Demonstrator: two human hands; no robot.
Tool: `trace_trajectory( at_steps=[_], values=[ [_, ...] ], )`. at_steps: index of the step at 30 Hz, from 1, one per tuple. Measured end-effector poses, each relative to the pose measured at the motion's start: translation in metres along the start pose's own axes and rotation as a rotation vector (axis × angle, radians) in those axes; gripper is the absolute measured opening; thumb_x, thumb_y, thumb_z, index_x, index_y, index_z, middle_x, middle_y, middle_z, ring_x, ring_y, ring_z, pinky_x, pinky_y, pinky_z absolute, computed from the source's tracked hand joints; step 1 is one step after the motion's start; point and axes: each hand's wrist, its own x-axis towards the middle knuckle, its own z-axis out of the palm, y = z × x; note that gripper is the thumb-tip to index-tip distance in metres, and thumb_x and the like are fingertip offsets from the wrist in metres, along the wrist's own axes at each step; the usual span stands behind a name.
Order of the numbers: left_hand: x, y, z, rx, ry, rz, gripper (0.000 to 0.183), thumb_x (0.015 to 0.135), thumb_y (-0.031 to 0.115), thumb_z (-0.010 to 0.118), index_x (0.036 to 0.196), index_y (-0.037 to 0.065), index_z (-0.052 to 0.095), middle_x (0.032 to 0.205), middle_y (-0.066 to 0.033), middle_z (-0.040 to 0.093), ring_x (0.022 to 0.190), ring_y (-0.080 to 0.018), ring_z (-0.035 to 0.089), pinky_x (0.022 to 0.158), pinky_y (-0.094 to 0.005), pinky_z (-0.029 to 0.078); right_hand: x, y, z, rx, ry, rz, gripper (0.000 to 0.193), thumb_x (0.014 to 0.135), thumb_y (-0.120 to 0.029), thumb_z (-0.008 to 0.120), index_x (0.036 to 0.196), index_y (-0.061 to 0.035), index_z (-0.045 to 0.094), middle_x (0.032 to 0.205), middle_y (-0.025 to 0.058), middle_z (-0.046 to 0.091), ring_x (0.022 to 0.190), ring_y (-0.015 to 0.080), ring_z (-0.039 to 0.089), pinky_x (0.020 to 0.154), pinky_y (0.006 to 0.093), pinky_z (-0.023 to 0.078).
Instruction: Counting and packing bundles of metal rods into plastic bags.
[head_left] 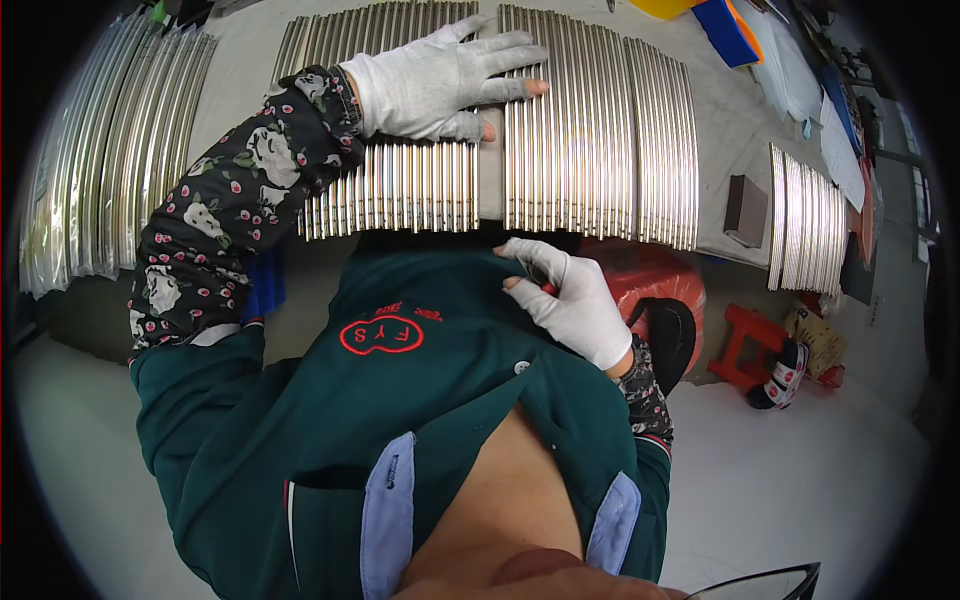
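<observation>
My left hand [440,85], in a white glove with some bare fingertips, lies with fingers spread across a row of shiny metal rods [390,190]. Its fingertips reach over the narrow gap toward a second row of rods [570,130] on the right. Both rows lie side by side with their ends at the table's near edge. Below that edge, close to my body, my right hand [575,305] is gloved too and curled closed. Something small, dark and partly red shows between its fingers, mostly hidden by them.
Plastic-wrapped bundles of rods [110,150] lie at the left. On the right are a brown block [745,208] and another group of rods [805,220]. A blue and orange object [727,32] sits at the far right. A red stool [745,345] stands below the table.
</observation>
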Motion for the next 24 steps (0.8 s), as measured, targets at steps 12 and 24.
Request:
trace_trajectory(
  at_steps=[12, 24],
  values=[
    [-0.001, 0.006, -0.007, 0.023, -0.009, 0.031, 0.079, 0.086, 0.069, 0.023, 0.144, 0.017, 0.025, 0.147, -0.0169, 0.025, 0.136, -0.0342, 0.024, 0.110, -0.0549, 0.018, 0.003, 0.005, 0.004, -0.018, -0.023, 0.019, 0.037, 0.084, -0.008, 0.063, 0.121, -0.0061, 0.057, 0.083, 0.0051, 0.060, 0.070, 0.0086, 0.047, 0.071, 0.0221, 0.044],
    [0.016, 0.007, -0.018, -0.148, 0.241, 0.045, 0.073, 0.088, 0.066, 0.026, 0.129, 0.009, 0.045, 0.131, -0.0196, 0.041, 0.120, -0.0388, 0.041, 0.102, -0.0498, 0.033, -0.003, 0.006, -0.006, -0.071, -0.074, 0.058, 0.030, 0.083, -0.007, 0.063, 0.112, -0.0028, 0.060, 0.072, 0.0061, 0.056, 0.062, 0.0084, 0.042, 0.064, 0.0228, 0.044]
  ],
)
